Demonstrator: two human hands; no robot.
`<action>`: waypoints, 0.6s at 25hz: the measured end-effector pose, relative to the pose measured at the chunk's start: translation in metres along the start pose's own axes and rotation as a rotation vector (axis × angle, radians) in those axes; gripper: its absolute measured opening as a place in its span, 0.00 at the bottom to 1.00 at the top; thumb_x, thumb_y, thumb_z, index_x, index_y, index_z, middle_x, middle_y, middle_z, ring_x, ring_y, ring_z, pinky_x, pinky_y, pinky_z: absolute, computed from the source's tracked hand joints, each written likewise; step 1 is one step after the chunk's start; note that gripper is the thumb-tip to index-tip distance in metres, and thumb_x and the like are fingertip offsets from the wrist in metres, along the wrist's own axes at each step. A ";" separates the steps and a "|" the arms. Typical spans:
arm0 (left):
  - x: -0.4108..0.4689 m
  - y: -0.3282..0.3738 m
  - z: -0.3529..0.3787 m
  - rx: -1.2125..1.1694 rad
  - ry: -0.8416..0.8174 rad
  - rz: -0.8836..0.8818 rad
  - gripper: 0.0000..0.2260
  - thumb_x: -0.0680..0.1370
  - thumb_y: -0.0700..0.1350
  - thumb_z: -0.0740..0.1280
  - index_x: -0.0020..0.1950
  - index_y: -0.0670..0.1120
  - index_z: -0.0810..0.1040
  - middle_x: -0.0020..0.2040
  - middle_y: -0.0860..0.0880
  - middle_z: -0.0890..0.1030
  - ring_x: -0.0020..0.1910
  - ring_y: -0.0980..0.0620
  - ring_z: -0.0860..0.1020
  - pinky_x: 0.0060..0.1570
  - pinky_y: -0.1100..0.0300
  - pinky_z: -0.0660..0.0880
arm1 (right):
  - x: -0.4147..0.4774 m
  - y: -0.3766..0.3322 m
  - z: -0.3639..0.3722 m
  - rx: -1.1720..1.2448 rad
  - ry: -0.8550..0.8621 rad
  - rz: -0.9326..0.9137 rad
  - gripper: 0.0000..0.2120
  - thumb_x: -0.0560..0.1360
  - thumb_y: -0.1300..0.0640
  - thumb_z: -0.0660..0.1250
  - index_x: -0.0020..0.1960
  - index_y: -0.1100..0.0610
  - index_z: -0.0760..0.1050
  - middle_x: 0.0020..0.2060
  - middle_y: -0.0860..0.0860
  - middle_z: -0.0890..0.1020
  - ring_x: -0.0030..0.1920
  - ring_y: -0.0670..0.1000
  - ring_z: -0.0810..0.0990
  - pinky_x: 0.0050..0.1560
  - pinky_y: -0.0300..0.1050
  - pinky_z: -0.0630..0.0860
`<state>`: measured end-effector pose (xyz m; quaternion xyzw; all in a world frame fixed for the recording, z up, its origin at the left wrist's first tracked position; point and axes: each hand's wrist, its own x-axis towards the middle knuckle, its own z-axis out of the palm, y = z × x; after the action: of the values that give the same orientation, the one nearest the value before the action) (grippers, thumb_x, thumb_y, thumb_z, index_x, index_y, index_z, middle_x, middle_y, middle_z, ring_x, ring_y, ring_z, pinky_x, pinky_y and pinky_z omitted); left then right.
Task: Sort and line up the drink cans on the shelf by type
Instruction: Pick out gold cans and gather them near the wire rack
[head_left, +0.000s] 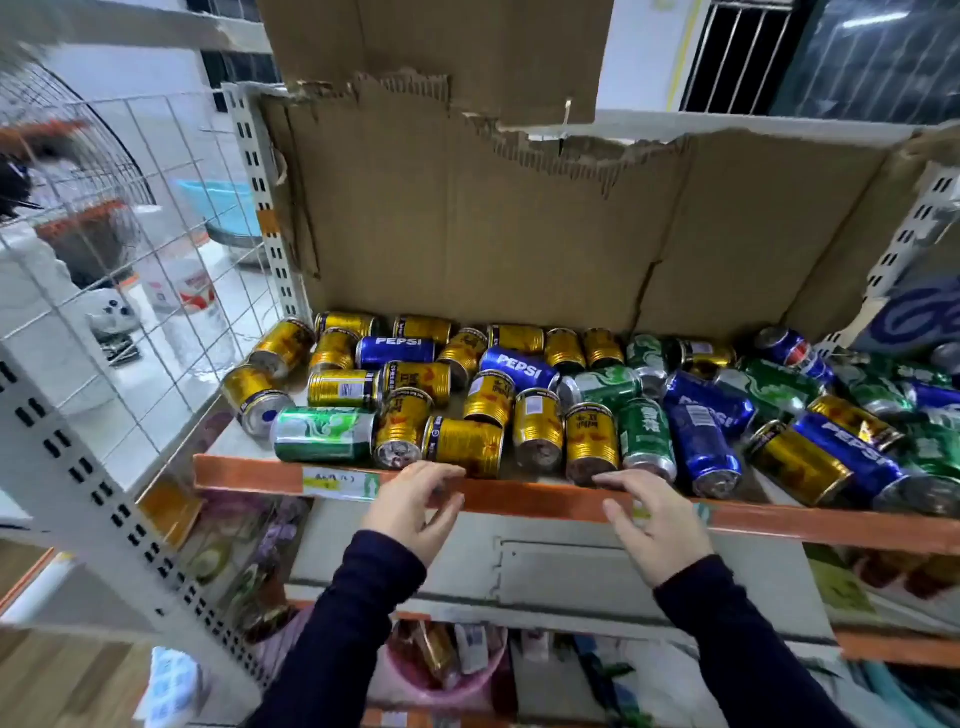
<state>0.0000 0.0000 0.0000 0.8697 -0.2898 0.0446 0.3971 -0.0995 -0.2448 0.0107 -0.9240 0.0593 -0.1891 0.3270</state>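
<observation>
Several drink cans lie jumbled on their sides on the shelf: gold cans (465, 446), blue Pepsi cans (702, 452) and green cans (323, 434), all mixed together. The shelf's orange front edge (535, 496) runs across the view. My left hand (413, 504) hovers at that edge below a gold can, fingers relaxed and empty. My right hand (652, 519) is just in front of the edge, fingertips near a gold can (592, 441) and a green can (647, 439), holding nothing.
Torn brown cardboard (519, 218) lines the back and sides of the shelf. A white wire-grid panel (130, 218) closes the left side beside a perforated upright (93, 483). Lower shelves hold packaged goods (441, 660).
</observation>
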 end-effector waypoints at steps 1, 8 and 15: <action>0.011 -0.001 0.000 0.024 0.029 0.032 0.11 0.75 0.45 0.65 0.56 0.45 0.80 0.50 0.50 0.80 0.48 0.54 0.77 0.50 0.61 0.75 | 0.012 0.001 0.004 -0.076 0.084 -0.056 0.10 0.72 0.60 0.63 0.51 0.59 0.80 0.47 0.50 0.80 0.50 0.50 0.77 0.55 0.35 0.68; 0.072 -0.013 0.005 0.342 -0.017 0.170 0.16 0.69 0.52 0.67 0.52 0.46 0.81 0.49 0.47 0.82 0.50 0.44 0.78 0.51 0.51 0.73 | 0.059 0.014 0.031 -0.586 0.018 0.089 0.17 0.65 0.44 0.70 0.52 0.48 0.79 0.57 0.57 0.78 0.55 0.61 0.78 0.65 0.67 0.59; 0.094 -0.014 0.008 0.393 -0.203 0.144 0.30 0.67 0.61 0.72 0.65 0.50 0.73 0.58 0.47 0.73 0.58 0.47 0.71 0.58 0.54 0.68 | 0.079 0.008 0.031 -0.595 -0.082 0.130 0.25 0.57 0.49 0.78 0.53 0.50 0.78 0.57 0.60 0.75 0.51 0.64 0.76 0.56 0.60 0.72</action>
<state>0.0846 -0.0430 0.0141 0.9074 -0.3751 0.0405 0.1849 -0.0144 -0.2517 0.0079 -0.9803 0.1579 -0.1046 0.0559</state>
